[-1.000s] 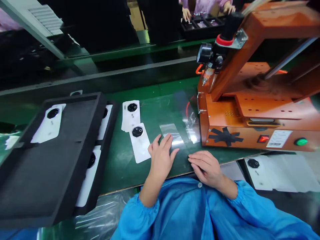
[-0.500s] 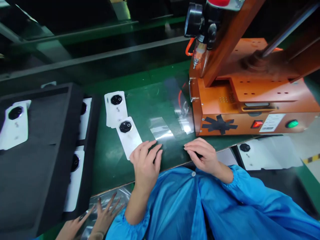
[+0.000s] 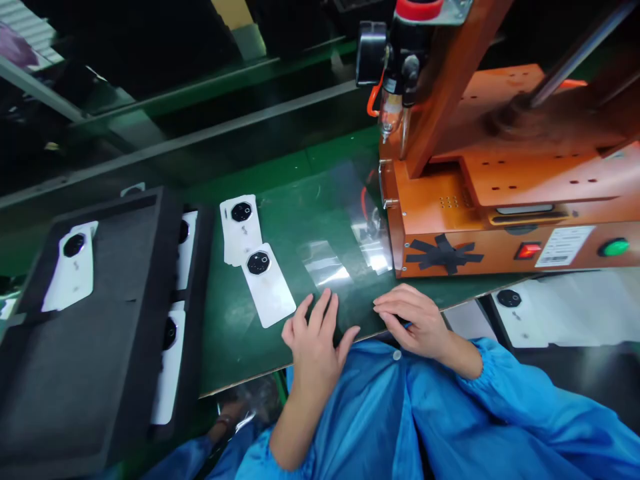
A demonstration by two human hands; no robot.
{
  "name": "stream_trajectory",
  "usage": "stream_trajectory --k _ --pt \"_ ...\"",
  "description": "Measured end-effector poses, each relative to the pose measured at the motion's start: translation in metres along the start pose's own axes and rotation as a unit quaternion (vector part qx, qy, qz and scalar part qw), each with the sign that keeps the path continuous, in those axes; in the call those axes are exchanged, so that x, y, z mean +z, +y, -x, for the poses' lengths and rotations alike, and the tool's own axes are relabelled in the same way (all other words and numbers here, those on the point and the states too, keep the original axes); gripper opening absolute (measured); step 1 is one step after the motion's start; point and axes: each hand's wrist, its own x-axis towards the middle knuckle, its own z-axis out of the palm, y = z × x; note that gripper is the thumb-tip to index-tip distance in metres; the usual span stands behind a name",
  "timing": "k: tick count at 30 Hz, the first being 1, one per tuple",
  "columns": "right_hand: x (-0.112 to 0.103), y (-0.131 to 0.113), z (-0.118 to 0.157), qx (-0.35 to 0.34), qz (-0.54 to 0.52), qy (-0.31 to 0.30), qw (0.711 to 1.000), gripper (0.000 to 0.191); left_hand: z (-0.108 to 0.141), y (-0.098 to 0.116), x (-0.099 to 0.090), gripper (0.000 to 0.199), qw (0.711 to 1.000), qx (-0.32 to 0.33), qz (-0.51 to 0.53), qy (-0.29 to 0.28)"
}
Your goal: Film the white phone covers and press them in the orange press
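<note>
My left hand (image 3: 316, 337) lies over the green table near its front edge, fingers spread and holding nothing I can see. Just left of its fingertips is a white phone back cover (image 3: 273, 293) with a black camera ring, overlapping a small stack of similar covers (image 3: 243, 233). My right hand (image 3: 413, 319) is low over the table edge, its fingers together and the thumb close to them; whether something thin is pinched there cannot be made out. Beyond both hands, a clear film strip (image 3: 326, 264) reflects light on the table.
An orange press machine (image 3: 440, 223) with lit switches stands at the right. Black foam trays (image 3: 105, 360) with white covers are at the left. More covers (image 3: 523, 323) lie on a black surface at lower right. Another person's arm (image 3: 220, 427) shows at lower left.
My left hand has moved off the lower cover's edge, to the right, and its thumb has spread. The other person's hands have mostly drawn out of sight. The view has shifted slightly.
</note>
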Motion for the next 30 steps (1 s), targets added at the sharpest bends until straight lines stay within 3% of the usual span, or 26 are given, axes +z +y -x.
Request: stream_trajectory --k 5,10,15,20,25,30 --pt "0.004 0.004 0.008 -0.031 0.027 -0.023 0.999 0.022 0.024 0.001 0.000 0.055 0.999 0.006 0.002 -0.032" --pt "0.007 0.005 0.012 -0.064 0.081 -0.122 0.987 0.029 0.021 -0.010 -0.010 0.051 0.997 0.029 0.041 -0.052" --pt "0.006 0.001 0.005 -0.066 0.076 -0.130 0.986 0.028 -0.006 -0.023 -0.015 0.041 0.996 -0.026 0.080 0.019" --pt "0.020 -0.006 -0.024 -0.055 0.081 -0.127 0.987 0.023 -0.026 -0.026 -0.003 0.044 1.000 -0.017 -0.017 0.004" --pt "0.042 -0.003 -0.065 -0.081 0.162 -0.160 0.970 0.023 -0.023 -0.026 0.004 0.032 0.999 -0.034 0.018 0.016" --pt "0.047 0.002 -0.077 -0.134 0.215 -0.195 0.948 0.027 -0.028 -0.025 0.005 0.013 0.995 -0.056 0.071 0.046"
